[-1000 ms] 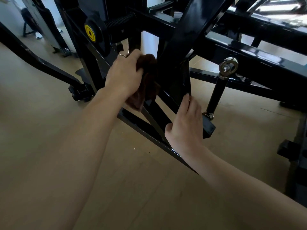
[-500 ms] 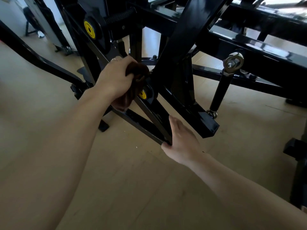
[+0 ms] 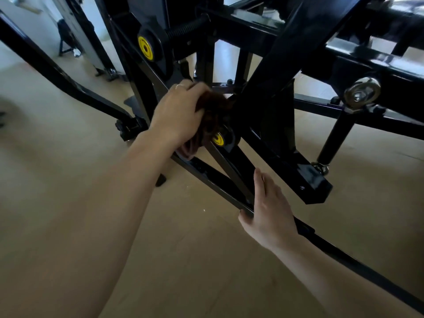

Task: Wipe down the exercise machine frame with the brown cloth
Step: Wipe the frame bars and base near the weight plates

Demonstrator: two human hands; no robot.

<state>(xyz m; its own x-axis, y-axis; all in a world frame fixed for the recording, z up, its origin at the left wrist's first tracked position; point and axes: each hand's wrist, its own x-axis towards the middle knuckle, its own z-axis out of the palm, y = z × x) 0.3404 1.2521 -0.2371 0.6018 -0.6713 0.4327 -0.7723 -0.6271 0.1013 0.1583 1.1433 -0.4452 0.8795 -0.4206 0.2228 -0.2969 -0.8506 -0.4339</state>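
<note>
The black exercise machine frame (image 3: 289,72) fills the upper half of the head view, its bars crossing at a pivot with a yellow cap (image 3: 218,139). My left hand (image 3: 177,114) grips the bunched brown cloth (image 3: 212,115) and presses it against the frame just above that yellow cap. Part of the cloth hangs below my palm. My right hand (image 3: 268,212) rests on a low diagonal bar (image 3: 206,174) of the frame, fingers straight along it, thumb hooked under the bar's edge.
A second yellow cap (image 3: 145,48) sits higher on the frame by a threaded rod. A silver eye bolt (image 3: 362,92) tops a black strut at right. A curved black leg (image 3: 59,76) runs down at left to a foot. Tan floor lies below.
My left hand has carried the cloth down and right along the frame to the lower yellow pivot. My right hand slid down from the upright plate to the low diagonal bar.
</note>
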